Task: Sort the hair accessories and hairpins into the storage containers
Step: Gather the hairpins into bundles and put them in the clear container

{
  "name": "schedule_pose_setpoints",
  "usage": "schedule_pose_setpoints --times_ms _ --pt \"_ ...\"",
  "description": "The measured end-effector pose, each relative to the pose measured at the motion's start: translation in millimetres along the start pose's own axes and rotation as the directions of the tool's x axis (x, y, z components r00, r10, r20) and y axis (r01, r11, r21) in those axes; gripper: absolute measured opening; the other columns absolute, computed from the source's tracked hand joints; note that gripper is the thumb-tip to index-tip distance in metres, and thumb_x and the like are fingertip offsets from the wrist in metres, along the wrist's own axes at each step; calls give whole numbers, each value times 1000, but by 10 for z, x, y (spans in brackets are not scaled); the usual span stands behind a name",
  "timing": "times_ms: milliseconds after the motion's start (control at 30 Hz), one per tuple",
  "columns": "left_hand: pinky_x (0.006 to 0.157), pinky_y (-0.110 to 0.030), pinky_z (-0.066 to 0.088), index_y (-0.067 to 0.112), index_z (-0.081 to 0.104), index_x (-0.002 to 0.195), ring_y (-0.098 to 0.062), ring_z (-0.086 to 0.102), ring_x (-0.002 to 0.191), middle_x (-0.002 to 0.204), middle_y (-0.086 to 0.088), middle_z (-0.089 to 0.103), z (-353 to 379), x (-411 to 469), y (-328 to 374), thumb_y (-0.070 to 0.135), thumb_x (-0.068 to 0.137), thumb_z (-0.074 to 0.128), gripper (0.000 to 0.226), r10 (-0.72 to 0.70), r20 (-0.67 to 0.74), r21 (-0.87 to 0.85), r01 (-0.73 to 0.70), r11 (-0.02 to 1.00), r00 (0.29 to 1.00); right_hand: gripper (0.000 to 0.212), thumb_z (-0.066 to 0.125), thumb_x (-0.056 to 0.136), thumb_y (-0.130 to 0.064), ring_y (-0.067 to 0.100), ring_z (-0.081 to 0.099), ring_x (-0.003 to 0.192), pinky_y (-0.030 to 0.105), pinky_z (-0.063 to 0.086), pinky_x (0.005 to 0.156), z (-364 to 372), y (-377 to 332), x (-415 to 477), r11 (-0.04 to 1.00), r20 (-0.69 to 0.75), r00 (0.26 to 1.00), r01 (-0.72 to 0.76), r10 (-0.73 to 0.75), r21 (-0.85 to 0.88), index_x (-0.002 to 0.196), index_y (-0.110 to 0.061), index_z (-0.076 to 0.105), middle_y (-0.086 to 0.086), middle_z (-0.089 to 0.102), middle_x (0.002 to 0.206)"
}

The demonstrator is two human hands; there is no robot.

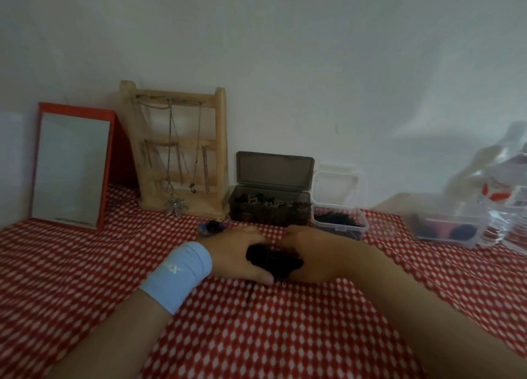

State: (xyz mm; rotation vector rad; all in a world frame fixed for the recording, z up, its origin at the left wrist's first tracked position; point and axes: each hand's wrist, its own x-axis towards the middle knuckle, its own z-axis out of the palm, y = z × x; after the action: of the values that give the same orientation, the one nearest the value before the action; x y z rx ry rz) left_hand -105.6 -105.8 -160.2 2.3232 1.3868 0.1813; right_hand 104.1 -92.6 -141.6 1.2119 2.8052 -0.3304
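Both hands, the left hand [236,253] and right hand [313,256], are cupped together around a dark bundle of hairpins [272,260] on the red-checked worktop [256,336]. A white logo, unreadable, is borne by the blue wristband [178,276].

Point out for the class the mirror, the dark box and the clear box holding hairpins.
mirror [70,167]: head view, middle of the glass.
dark box [269,210]: head view, front wall below the open lid.
clear box [339,226]: head view, front wall, hairpins inside.
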Motion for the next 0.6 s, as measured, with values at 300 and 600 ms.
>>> schedule_pose_setpoints --times_ms 300,600 --pt "92 -30 48 31 68 109 -5 54 97 99 16 54 32 12 -59 54 76 72 41 21 -132 44 -15 999 991 53 59 98 -22 24 49 131 33 37 113 249 23 318 968 58 972 -217 226 -128 149 -24 41 4 45 150" --pt "101 -36 45 35 57 127 -10 51 112 121 11 54 94 24 -87 55 80 65 51 74 -183 62 -64 996 980 54 58 99 -15 23 42 138 30 27 116 390 208 316 929 5 931 -364 365 -60 150 -18 41 6 40 154"
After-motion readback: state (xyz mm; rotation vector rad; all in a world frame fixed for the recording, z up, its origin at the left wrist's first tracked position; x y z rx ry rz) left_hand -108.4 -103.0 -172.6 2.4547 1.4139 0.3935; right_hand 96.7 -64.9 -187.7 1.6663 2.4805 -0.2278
